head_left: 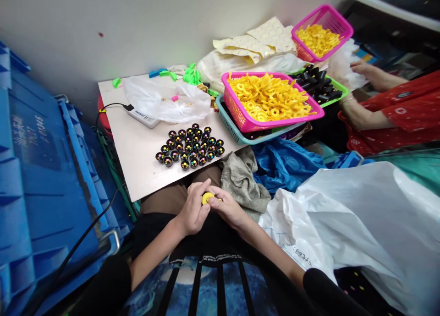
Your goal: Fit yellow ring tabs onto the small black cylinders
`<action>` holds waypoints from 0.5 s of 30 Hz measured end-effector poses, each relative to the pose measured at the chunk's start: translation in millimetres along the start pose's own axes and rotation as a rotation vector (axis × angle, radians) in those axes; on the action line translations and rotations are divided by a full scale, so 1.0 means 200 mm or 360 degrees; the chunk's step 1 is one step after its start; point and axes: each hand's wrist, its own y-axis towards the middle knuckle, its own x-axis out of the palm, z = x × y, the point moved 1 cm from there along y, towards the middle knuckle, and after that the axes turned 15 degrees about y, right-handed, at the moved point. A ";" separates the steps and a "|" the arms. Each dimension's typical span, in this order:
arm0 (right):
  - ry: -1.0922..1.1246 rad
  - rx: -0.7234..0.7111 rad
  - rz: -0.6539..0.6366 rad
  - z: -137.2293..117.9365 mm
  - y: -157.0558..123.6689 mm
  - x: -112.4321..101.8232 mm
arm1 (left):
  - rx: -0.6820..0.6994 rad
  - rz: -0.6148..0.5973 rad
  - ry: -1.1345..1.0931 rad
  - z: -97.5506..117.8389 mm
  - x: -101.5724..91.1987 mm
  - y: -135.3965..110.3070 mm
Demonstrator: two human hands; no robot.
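My left hand (194, 208) and my right hand (229, 209) meet over my lap, fingers curled around a small yellow ring-shaped part (207, 198). Both hands grip it together just below the near edge of a white board (137, 155). On the board stands a cluster of several small black caps (190, 146) with coloured dots inside. A pink basket (309, 116) full of yellow rings sits to the upper right of the caps, stacked on a teal basket (231, 126).
Blue crates (37, 169) stand at the left. A clear plastic bag (165, 100) and a white charger with a black cable lie on the board. Another person in red (395, 114) works at the right by a second pink basket (321, 32) and a green tray of black parts (318, 84). White bags (360, 215) fill the lower right.
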 end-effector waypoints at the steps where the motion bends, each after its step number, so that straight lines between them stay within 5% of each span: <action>1: 0.0014 0.0023 -0.0030 0.00 0.00 -0.01 | 0.0002 -0.0002 -0.0021 0.00 -0.01 0.00; 7: 0.0517 0.0337 -0.0275 0.06 0.02 -0.04 | -0.0155 -0.0007 -0.0257 0.00 -0.08 0.06; 10: 0.0493 0.0211 -0.0194 0.10 0.03 -0.05 | -0.0073 -0.0067 -0.0259 -0.02 -0.08 0.08; 15: -0.0123 -0.0221 -0.0010 0.05 0.05 -0.05 | 0.0101 -0.0210 0.0031 -0.06 -0.02 0.09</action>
